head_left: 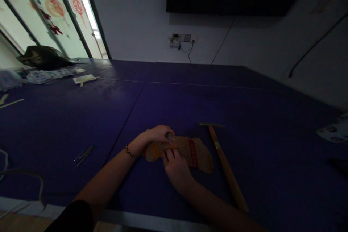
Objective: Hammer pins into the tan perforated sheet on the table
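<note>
On the purple table lies a flat tan dotted piece [201,154] with a rounded end, a red band across it and an orange patch near its left part; it resembles an insole, but I cannot tell for sure. My left hand [160,134] is curled over its far left part, fingers bent, with a small greyish thing [169,136] by the thumb and fingers that is too dark to name. Against the near edge of the piece my right hand [176,168] presses with bent fingers. To its right rests a hammer [225,163] with a wooden handle and thin metal head.
Several thin metal tools [83,155] lie at left on the purple table [168,105]. White cables [38,177] hang over its near left edge. A dark bag [45,57], papers and yellowish strips sit far left. A patterned item [333,130] is at right.
</note>
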The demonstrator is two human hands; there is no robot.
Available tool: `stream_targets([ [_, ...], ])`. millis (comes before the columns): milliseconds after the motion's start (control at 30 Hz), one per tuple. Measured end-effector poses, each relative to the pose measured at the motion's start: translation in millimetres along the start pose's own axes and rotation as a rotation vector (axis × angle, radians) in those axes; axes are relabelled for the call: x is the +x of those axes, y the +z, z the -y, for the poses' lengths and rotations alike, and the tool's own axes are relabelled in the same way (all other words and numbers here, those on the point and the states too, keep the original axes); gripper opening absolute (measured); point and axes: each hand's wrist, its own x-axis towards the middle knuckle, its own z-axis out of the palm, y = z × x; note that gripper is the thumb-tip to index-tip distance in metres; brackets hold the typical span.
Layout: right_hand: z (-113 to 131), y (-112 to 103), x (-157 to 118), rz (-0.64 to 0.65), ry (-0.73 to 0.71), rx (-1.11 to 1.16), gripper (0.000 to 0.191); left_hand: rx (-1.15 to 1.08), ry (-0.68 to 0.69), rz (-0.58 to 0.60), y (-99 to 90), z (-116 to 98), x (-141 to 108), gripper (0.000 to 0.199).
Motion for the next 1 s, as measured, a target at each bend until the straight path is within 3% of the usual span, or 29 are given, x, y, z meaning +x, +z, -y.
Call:
stream_targets([
  [200,-5.1,0.5,0.7,0.007,0.007,0.01,0.03,-0.026,-0.08,0.001,-0.7,1.2,0.3,0.035],
  [467,-9.5,3.0,2.1,0.014,0.01,0.021,0.027,-0.134,-0.042,-0.011,0.5,5.6,-0.3,0.032],
  [733,-11.9,5.6,0.2,0.029,-0.001,0.036,0.03,0.022,-0.032,-0.031,-0.9,0.0,-0.6,0.027],
  [867,-11.7,5.4,-0.4,0.035,0.007,0.044,0.031,0.163,-0.112,-0.053,-9.9,-10.5,-6.6,0.043],
  [1000,-10.8,4.6,-0.1,0.027,0.018,0.046,0.032,0.161,-0.144,-0.155,-34.0,-20.7,-23.4,0.057],
])
